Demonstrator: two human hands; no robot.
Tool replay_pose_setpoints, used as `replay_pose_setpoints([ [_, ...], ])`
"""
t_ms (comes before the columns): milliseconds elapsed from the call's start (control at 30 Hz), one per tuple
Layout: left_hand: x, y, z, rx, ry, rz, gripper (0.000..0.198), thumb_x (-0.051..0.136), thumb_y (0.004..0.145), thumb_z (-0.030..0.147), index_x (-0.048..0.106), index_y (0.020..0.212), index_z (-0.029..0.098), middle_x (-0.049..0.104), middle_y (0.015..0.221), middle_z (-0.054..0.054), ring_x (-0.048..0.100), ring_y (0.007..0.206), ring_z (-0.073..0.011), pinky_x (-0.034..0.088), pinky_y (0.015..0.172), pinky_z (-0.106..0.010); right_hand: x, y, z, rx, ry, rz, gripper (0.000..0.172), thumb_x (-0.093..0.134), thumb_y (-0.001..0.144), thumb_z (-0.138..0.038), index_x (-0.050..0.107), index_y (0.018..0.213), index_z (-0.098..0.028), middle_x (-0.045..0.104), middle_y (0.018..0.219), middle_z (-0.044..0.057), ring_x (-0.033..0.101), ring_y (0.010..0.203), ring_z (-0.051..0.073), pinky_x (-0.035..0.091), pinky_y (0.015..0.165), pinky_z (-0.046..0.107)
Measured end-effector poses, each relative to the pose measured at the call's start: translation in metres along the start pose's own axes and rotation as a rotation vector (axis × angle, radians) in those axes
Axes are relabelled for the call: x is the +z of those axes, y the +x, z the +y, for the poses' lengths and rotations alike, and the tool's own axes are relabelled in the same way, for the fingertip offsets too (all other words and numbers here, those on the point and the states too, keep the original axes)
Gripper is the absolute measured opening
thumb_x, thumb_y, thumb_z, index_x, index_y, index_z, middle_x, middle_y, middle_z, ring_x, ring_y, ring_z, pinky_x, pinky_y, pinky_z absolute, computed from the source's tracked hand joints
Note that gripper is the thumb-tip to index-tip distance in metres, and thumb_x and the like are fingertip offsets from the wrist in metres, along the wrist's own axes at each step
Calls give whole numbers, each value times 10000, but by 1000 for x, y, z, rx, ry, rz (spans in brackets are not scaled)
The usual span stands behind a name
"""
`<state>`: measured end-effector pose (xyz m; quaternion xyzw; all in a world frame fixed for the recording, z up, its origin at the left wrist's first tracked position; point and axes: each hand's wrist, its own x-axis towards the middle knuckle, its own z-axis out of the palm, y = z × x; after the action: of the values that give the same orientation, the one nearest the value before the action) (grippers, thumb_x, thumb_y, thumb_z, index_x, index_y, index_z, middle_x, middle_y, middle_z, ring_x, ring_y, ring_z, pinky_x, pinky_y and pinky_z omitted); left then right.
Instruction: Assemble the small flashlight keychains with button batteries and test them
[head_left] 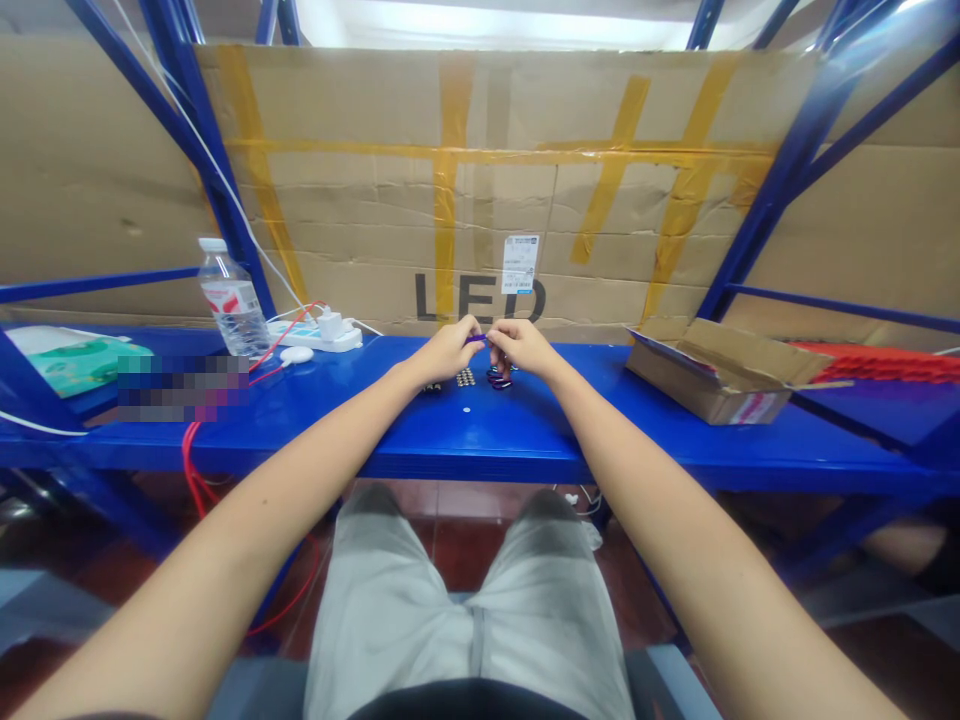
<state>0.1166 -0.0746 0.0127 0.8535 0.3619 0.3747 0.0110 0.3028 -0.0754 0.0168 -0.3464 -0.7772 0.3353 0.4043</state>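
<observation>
Left hand (452, 345) and right hand (523, 346) meet over a slim purple piece (475, 339)

The person sits at a blue table (465, 440), both forearms stretched forward, grey trousers (397, 610) below its front edge. The purple piece is held up between the two hands, above the far part of the table. The left hand grips one end in its fingers; the right hand pinches the other between thumb and forefinger, its remaining fingers curled downward. The piece is small and partly covered by the fingers, so its exact shape is hard to make out.

Under the hands, small pale pieces (466, 377) lie in close rows, with a darker-looking group of small pieces (431, 386) beside the left wrist. Dark, shiny loops (499, 380) sit just below the right hand.

On the left side of the table stand a clear bottle (233, 300) with a white cap and, to its right, a white power strip (337, 338) with a plug in it; red cable (196, 470) hangs over the front edge. To the right is an open cardboard box (694, 385), and farther right a red layered stack (892, 363). A large cardboard panel (360, 220), crossed by yellow tape and printed with "LED", rises behind the table
</observation>
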Motion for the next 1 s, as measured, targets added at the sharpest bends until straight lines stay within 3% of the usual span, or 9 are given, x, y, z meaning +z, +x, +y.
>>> replay_pose_setpoints([
  [167,0,-1,9,58,-5,-33,169,480,947,267,623,960,179,702,940,-89,642,898,-235,472,811,-340,-2,-2,-8,-9,-9,-3,289,605,910,-366,504,694,-201,607,534,-2,538,391,127,438,384,242],
  [333,-2,7,12,15,91,-12,363,357,978,237,646,766,177,661,802,-76,609,833,-218,465,816,-343,-6,-1,-6,-30,-57,42,274,583,923,-307,500,686,-196,600,538,-11,524,379,102,410,351,204],
  [433,-2,8,12,-38,128,12,307,424,941,225,651,743,167,663,804,-88,606,817,-224,453,778,-342,-6,0,-2,-38,-49,43,244,577,926,-279,513,707,-192,606,553,-15,520,382,93,421,352,193],
  [567,-4,3,11,-98,-7,-3,208,534,892,264,665,763,167,674,737,-49,590,706,-191,423,688,-315,-5,1,1,-26,-39,22,233,568,929,-254,529,710,-185,603,560,-13,538,400,97,435,358,191],
  [700,-3,-1,10,-61,-121,87,88,620,818,247,623,771,173,628,705,-3,541,671,-154,393,650,-281,-5,-1,-2,-21,-24,3,260,570,933,-268,515,695,-182,604,554,-12,536,382,94,425,355,190],
  [833,-3,-2,12,20,-130,126,86,607,814,220,551,759,184,571,683,23,502,657,-137,380,644,-269,-6,-3,-7,-18,1,-17,261,557,941,-268,514,700,-177,597,531,-21,523,352,89,404,345,185],
  [1000,-3,-2,14,-8,-139,106,118,506,890,223,558,790,187,636,734,-5,543,688,-153,410,680,-288,-5,-2,-6,-6,17,4,242,539,942,-232,528,707,-171,596,529,-21,522,338,94,409,340,194],
])
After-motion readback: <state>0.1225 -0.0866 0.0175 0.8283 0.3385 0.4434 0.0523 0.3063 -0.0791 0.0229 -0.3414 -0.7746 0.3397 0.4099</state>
